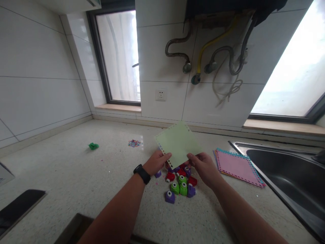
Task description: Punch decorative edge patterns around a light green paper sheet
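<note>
While the green paper sheet (pixel 178 144), thin, square and punched along one edge, hides part of the small plastic punches (pixel 179 184) heaped on the speckled tabletop (pixel 76 169), the left hand (pixel 157 162) and right hand (pixel 203 166) pinch its lower corners above them.

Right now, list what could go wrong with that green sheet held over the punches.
1. Both hands, left hand and right hand, pinch only the near corners of the green paper sheet, so it may sag or crease.
2. The sheet hides part of the cluster of small craft punches beneath; a lowered hand could knock them apart.
3. The sink lies close on the right, beside the stack of coloured sheets; paper could slide in.
</note>
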### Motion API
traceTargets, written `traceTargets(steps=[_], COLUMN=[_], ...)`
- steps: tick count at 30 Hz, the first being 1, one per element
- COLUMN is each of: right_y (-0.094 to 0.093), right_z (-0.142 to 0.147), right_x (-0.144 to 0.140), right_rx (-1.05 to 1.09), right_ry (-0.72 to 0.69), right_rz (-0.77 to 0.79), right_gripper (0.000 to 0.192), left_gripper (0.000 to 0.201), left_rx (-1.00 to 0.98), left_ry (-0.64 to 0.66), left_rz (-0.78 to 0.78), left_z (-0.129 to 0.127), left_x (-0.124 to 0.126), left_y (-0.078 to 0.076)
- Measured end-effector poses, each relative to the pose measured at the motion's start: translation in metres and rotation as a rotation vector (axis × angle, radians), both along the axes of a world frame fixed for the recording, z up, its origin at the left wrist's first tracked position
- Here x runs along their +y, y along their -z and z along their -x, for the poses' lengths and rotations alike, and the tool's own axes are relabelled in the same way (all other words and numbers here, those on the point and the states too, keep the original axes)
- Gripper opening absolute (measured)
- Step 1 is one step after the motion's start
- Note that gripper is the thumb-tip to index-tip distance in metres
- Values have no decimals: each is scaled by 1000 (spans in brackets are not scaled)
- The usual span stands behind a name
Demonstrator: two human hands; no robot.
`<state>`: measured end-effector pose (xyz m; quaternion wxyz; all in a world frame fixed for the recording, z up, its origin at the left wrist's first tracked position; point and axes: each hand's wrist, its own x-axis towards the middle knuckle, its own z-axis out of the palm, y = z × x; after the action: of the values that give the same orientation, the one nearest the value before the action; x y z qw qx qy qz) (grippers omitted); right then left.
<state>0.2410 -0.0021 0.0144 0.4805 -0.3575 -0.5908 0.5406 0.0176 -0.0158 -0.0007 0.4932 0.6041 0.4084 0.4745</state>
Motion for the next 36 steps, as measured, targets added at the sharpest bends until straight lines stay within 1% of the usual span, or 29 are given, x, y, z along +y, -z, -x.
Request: traceTargets(steps=[2,4,5,7,8,10,12,14,18,25,27,30,32,36], right_y=[-2,-5,-6,-6,-6,-5,-4,-2,0,2,2,3,4,5], right_z=[-2,-5,-8,-13,-16,-21,-24,-27,-26,-16,-16,-16,-14,-9], right_x=[1,4,5,8,10,12,14,16,17,14,14,17,19,20], right_rx=[7,-19,-86,-345,-510,-804,-978,-1068,-1166,-1328,-1323,-1222,-1183,-1275], right_ry=[2,60,108,202,225,230,220,236,233,191,187,230,250,180], right_rz=[-15,-77,-130,-286,-378,-538,-603,-600,-599,-552,-555,-538,-554,-613], right_gripper=[27,30,32,32,29,23,22,23,26,35,35,32,33,32], left_gripper=[47,48,49,50,50,51,51,50,49,52,53,53,53,53], left_rx=[-1,-1,0,1,3,5,7,8,21,56,61,68,72,82], left_ry=[-24,-61,-80,-117,-131,-153,-168,-181,-202,-195,-188,-183,-183,-183], left_rz=[-1,-5,-6,-5,-3,4,11,18,25,30,32,30,30,29], left_z=[1,3,4,5,6,6,5,5,5,5,4,3,3,2], left_x=[1,4,6,10,11,13,13,14,15,16,16,15,15,14], left_y=[0,1,3,5,7,9,9,9,9,13,13,13,12,11])
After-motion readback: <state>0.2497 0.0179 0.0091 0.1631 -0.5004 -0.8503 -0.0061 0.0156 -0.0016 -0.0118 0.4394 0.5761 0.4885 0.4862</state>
